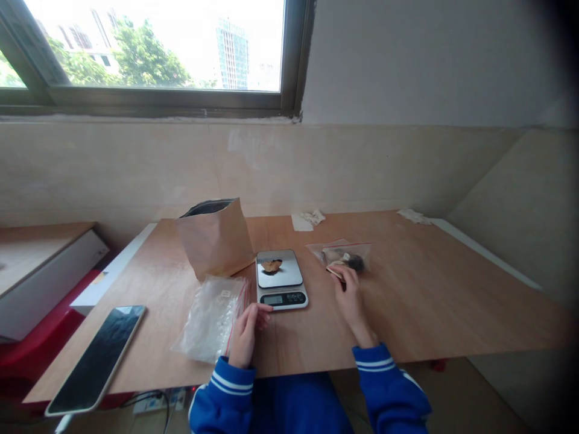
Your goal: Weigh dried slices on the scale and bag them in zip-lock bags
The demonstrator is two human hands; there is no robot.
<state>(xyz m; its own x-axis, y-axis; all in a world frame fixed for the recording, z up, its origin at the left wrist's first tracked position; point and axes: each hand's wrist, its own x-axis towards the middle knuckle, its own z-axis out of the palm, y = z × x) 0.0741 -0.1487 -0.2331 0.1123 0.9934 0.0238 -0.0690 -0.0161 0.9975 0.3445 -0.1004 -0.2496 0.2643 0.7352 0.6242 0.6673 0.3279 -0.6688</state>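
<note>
A kitchen scale [282,279] with a mirror-like plate and a digital display stands in the middle of the table. On its plate rests a tan, dark-edged dried piece [272,266], its kind unclear. My left hand [246,330] is beside the scale's front left corner, fingers loosely stretched toward the display, holding nothing visible. Pinched between the fingers of my right hand [347,296] is a pale, flat dried slice [335,270]. That hand is at the near edge of a clear zip bag [363,252] holding dark and light pieces.
An upright brown paper bag [217,238] stands behind a stack of clear zip bags [208,319], left of the scale. A phone [97,360] lies at the table's left front. White paper [302,223] and crumpled tissue [414,216] lie along the back edge.
</note>
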